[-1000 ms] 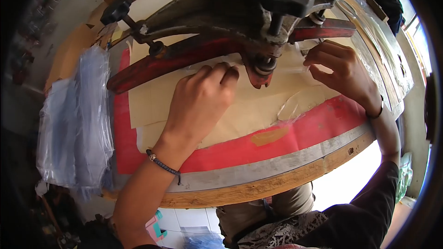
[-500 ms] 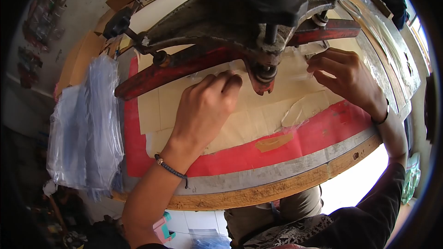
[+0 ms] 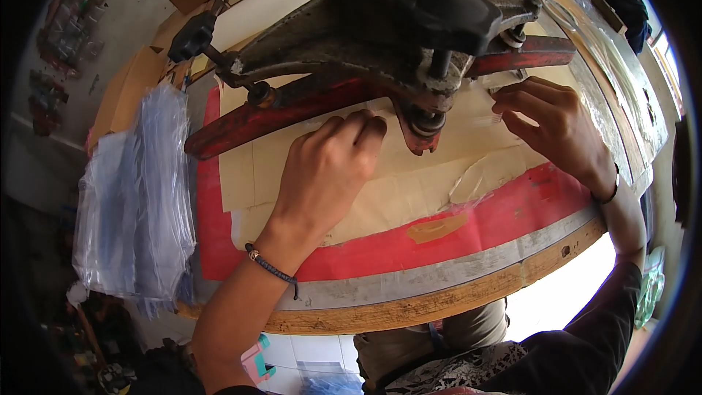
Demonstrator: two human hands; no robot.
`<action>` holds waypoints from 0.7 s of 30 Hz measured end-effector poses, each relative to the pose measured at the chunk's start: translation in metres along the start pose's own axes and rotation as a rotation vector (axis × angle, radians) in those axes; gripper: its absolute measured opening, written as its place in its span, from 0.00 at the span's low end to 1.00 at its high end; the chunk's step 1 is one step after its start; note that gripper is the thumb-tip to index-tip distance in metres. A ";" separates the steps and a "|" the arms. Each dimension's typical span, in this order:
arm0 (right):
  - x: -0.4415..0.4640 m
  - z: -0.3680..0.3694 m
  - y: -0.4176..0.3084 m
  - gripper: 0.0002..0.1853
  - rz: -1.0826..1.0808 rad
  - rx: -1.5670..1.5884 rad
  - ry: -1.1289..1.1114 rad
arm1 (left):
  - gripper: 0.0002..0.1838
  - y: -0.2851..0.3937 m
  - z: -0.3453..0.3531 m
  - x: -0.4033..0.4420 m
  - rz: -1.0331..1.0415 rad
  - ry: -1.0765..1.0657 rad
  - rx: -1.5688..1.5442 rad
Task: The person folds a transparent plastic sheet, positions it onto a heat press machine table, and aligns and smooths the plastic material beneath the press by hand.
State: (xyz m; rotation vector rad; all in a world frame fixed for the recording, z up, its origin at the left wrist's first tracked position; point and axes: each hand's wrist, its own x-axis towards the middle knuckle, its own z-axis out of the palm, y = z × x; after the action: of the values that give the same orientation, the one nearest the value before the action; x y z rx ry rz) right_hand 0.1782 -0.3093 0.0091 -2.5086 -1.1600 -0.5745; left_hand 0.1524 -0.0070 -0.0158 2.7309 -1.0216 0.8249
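Below the red bar (image 3: 292, 113) of a dark metal press head (image 3: 365, 36), my left hand (image 3: 329, 168) rests with curled fingers by the tan sheet (image 3: 409, 175). Its fingertips are turned away, so whatever they pinch is hidden. On the right, my right hand (image 3: 548, 124) has thumb and fingers bent toward each other near the bar's right part, at the edge of clear plastic film; what lies between the fingertips is too small to make out. The tan sheet lies on a red sheet (image 3: 358, 254) over the grey tabletop.
A stack of clear plastic sheets (image 3: 139, 205) hangs at the table's left. Cardboard (image 3: 128, 99) stands behind it. More clear plastic (image 3: 621, 88) lies on the right. The wooden table edge (image 3: 439, 300) runs in front of my body. Another person (image 3: 621, 0) is at the upper right.
Over the last second the whole view has shifted slightly. Between the last two frames the press head has moved a little to the right; both hands have kept nearly the same pose.
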 end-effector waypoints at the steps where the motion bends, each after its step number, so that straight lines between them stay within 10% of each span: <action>1: 0.000 0.000 0.000 0.06 -0.001 0.000 0.004 | 0.16 0.001 0.000 0.000 -0.006 -0.008 0.003; 21: -0.002 0.006 0.005 0.05 0.028 -0.008 -0.011 | 0.16 0.001 -0.001 0.000 0.000 -0.015 -0.006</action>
State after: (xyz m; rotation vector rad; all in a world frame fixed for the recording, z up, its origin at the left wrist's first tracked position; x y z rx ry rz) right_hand 0.1823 -0.3109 0.0026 -2.5336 -1.1270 -0.5604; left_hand 0.1516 -0.0079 -0.0151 2.7368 -1.0250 0.8009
